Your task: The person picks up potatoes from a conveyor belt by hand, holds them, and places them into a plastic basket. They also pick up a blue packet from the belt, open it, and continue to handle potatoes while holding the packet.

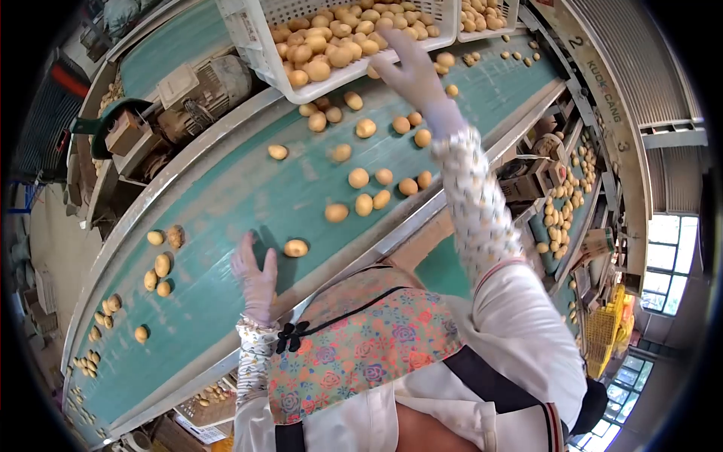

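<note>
My left hand, in a pale glove, hovers low over the green conveyor belt with fingers and thumb spread. Just right of its thumb lies a single potato, apart from the hand. My right hand, gloved too, reaches to the near rim of a white plastic crate heaped with potatoes. Its fingers are stretched out and apart over the crate's edge, with nothing visibly gripped. Below it, several loose potatoes are scattered on the belt.
A second white crate of potatoes stands farther right. Metal rails border the belt. An electric motor sits beyond the far rail. More potatoes lie on a lower belt at right, near a yellow basket.
</note>
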Tool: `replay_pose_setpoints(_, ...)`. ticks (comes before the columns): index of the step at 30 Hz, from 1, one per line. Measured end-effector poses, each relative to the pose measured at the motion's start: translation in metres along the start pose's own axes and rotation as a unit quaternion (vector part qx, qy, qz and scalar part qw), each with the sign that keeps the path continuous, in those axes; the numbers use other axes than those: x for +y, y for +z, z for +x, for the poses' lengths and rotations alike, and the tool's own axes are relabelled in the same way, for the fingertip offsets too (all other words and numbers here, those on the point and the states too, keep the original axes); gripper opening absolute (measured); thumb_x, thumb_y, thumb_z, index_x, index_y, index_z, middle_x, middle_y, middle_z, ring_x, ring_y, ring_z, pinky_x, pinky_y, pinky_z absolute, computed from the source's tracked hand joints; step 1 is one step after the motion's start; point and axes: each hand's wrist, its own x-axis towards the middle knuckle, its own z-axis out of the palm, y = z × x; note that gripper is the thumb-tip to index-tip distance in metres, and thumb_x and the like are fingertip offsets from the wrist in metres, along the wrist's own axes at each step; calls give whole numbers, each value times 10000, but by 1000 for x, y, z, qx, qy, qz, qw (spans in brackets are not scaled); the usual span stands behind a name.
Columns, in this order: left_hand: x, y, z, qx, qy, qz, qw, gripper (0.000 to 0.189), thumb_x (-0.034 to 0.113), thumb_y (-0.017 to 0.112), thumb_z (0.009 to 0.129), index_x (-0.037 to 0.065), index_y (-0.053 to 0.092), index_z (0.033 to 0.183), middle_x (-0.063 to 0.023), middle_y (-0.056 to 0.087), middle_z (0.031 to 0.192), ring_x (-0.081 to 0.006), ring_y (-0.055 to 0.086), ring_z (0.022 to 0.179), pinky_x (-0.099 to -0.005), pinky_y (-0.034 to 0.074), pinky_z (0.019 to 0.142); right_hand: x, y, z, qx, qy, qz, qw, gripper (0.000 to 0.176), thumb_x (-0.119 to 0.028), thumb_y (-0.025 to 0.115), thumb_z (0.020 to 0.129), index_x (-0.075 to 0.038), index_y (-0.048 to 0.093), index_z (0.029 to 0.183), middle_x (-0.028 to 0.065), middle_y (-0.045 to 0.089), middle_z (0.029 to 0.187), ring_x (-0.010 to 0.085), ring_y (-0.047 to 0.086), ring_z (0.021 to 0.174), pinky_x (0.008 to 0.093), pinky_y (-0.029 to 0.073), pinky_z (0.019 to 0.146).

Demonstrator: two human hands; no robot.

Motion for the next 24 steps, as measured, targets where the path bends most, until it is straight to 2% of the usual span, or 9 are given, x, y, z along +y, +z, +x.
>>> replay_pose_setpoints(3, 14, -6, 10, 12, 39, 54, 998, 663, 290, 698, 866, 38, 445, 1426, -223, 475, 1403, -391, 414, 1311, -508, 293, 1110, 64, 26, -191, -250, 187, -220, 924, 498, -395, 647, 875, -96, 604, 1271, 196, 541, 1343, 409, 524, 1197, 493, 487, 955)
replay_pose_setpoints(4, 22, 4, 18, 9, 77, 55, 995, 674, 300, 700, 858, 41, 447, 1426, -226, 464, 1413, -398, 407, 1317, -518, 287, 1112, 30, 27, -230, -206, 316, -93, 921, 486, -415, 613, 882, -114, 588, 1264, 186, 507, 1355, 415, 510, 1170, 504, 475, 955)
replay_pose_setpoints(5, 31, 16, 26, 6, 115, 57, 992, 684, 310, 703, 849, 44, 448, 1426, -229, 453, 1422, -405, 400, 1324, -527, 281, 1114, 23, 43, -293, -313, -11, -264, 912, 535, -431, 621, 854, -144, 548, 1299, 172, 520, 1296, 391, 520, 1109, 521, 437, 966)
replay_pose_setpoints(6, 50, 26, 38, -24, 152, 40, 987, 698, 316, 710, 835, 52, 452, 1426, -223, 445, 1431, -405, 396, 1327, -540, 277, 1115, -63, 37, -273, -288, 236, -216, 903, 589, -435, 643, 816, -149, 535, 1320, 157, 517, 1275, 380, 494, 1127, 527, 389, 990)
replay_pose_setpoints(7, 67, 40, 50, -52, 190, 21, 980, 711, 321, 717, 820, 59, 455, 1426, -218, 438, 1440, -405, 392, 1331, -552, 272, 1115, -103, 37, -268, -188, 233, -90, 950, 582, -456, 647, 799, -139, 569, 1281, 153, 518, 1274, 363, 461, 1198, 551, 349, 1005)
replay_pose_setpoints(10, 80, 84, 47, -111, 272, 40, 955, 727, 333, 726, 795, 79, 463, 1424, -200, 436, 1444, -398, 390, 1331, -567, 264, 1118, -155, 25, -263, -399, 28, -14, 916, 593, -469, 658, 774, -137, 574, 1258, 179, 493, 1341, 357, 408, 1312, 583, 254, 1124)
replay_pose_setpoints(21, -71, -8, -15, 21, 8, 73, 997, 614, 251, 738, 793, 16, 542, 1325, -204, 570, 1303, -402, 536, 1178, -483, 377, 1051, 18, -7, -250, -176, 399, -228, 870, 653, -476, 670, 807, -140, 519, 1347, 157, 512, 1333, 343, 444, 1271, 557, 302, 1046)
replay_pose_setpoints(23, -34, -8, -16, -101, -94, -33, 990, 621, 273, 739, 785, 19, 540, 1315, -183, 600, 1260, -379, 565, 1144, -485, 385, 1035, -22, 27, -255, -191, 310, -306, 880, 689, -507, 647, 824, -140, 492, 1386, 159, 479, 1393, 351, 418, 1308, 571, 293, 1053)
replay_pose_setpoints(24, -21, 6, -27, -18, 37, 132, 990, 611, 303, 733, 773, 39, 549, 1293, -154, 601, 1234, -353, 560, 1149, -524, 352, 1052, -51, 46, -261, -199, 265, -338, 881, 707, -523, 636, 833, -140, 479, 1406, 160, 462, 1422, 354, 404, 1326, 578, 289, 1056)
